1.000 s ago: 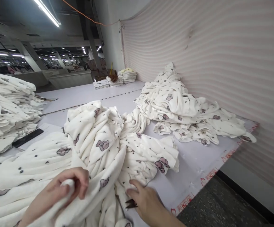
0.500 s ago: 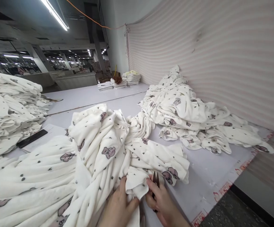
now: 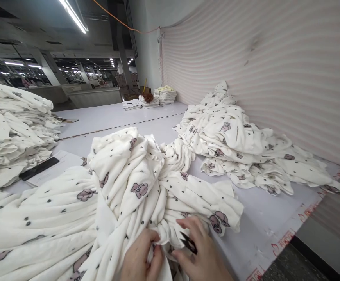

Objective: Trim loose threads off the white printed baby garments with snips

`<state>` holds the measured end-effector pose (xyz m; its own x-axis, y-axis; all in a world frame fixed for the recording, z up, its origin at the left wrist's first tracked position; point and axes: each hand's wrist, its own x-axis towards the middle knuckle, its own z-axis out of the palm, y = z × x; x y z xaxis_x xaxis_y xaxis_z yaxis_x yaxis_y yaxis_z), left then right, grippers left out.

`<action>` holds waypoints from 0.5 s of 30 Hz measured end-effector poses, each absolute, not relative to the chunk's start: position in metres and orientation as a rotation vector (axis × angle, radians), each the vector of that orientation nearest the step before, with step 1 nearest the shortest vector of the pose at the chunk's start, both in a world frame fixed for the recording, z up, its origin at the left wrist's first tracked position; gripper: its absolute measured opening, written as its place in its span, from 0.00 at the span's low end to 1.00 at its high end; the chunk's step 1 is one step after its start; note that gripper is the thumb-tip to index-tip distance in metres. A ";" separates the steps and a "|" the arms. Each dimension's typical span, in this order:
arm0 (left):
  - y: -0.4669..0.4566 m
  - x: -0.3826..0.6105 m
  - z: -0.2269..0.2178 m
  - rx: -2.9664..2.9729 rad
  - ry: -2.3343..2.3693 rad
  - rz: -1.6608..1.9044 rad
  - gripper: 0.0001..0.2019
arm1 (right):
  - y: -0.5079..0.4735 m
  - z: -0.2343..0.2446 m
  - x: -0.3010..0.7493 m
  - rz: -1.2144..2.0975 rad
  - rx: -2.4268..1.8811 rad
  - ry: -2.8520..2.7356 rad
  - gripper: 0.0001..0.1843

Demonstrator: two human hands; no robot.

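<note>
A heap of white fleece garment (image 3: 135, 171) printed with bears and dots lies in front of me. My left hand (image 3: 145, 253) pinches an edge of this garment near the bottom middle. Just right of it, my right hand (image 3: 197, 249) holds small dark thread snips (image 3: 189, 242) against the palm, blades pointing up and left. Its thumb and index finger are spread beside the cloth, and the thumb is close to the fabric edge. The lower part of the garment between the hands is partly hidden by them.
More printed fleece is piled at the left (image 3: 17, 132) and against the wall on the right (image 3: 225, 128). A black phone (image 3: 39, 168) lies on paper (image 3: 61, 166). Folded white stacks (image 3: 165, 95) stand at the back of the table (image 3: 99, 117). The table's taped edge (image 3: 287, 238) runs along the right.
My right thumb and index finger have let go of the cloth and spread apart. The snips have tilted left. My left hand has drawn its pinched edge slightly down, and the view has shifted a little.
</note>
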<state>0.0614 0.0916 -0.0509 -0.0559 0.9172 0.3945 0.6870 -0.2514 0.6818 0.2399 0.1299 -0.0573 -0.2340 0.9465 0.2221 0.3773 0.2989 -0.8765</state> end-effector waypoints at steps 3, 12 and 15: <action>0.092 0.060 -0.051 1.925 1.668 1.259 0.06 | 0.130 -0.050 0.231 1.023 -1.177 -1.915 0.13; 0.088 0.058 -0.052 1.657 1.706 1.154 0.06 | 0.133 -0.036 0.241 1.222 -1.101 -1.930 0.09; 0.090 0.058 -0.046 1.755 1.648 1.220 0.05 | 0.134 -0.030 0.238 1.182 -1.099 -1.950 0.08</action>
<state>0.0576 0.0904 -0.0461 -0.0987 0.9495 0.2979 0.5618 -0.1939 0.8042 0.2382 0.1336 -0.0302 -0.4768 0.8760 0.0726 0.3409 0.2604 -0.9033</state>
